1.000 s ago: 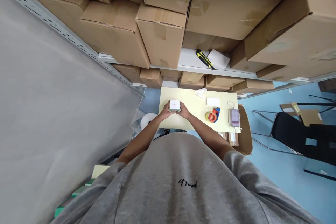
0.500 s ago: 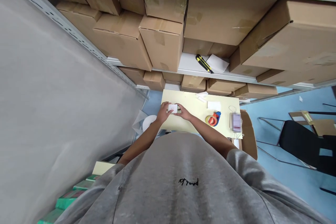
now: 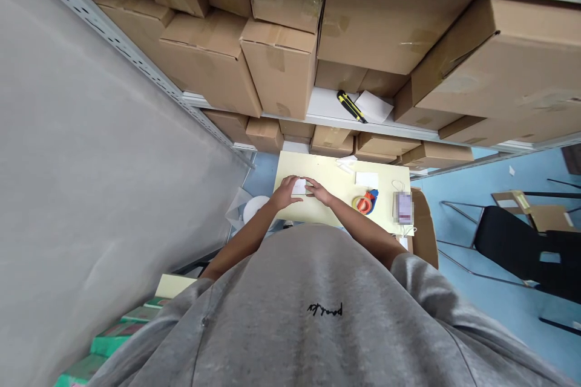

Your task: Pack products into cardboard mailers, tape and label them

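Note:
A small white box (image 3: 299, 186) is held between my two hands over the left part of the pale yellow table (image 3: 327, 213). My left hand (image 3: 284, 192) grips its left side, the thumb stretched out along the near edge. From the right, my right hand (image 3: 319, 191) closes on the opposite side with bent fingers. Fingers partly cover the box at both ends. Right of my hands lies a blue and orange tape dispenser (image 3: 365, 201) with a roll of tape. Another flat white box (image 3: 367, 179) lies behind the dispenser.
Shelves of cardboard boxes (image 3: 278, 69) rise behind the table. A black and yellow utility knife (image 3: 351, 106) lies on the shelf beside white paper (image 3: 374, 107). A blurred-out device (image 3: 403, 208) with a cable is at the table's right end. A black chair (image 3: 503, 242) stands farther right.
The box has turned in my hands: the face with reddish print no longer shows, and a plain white face is up. My left thumb has moved off the box's face.

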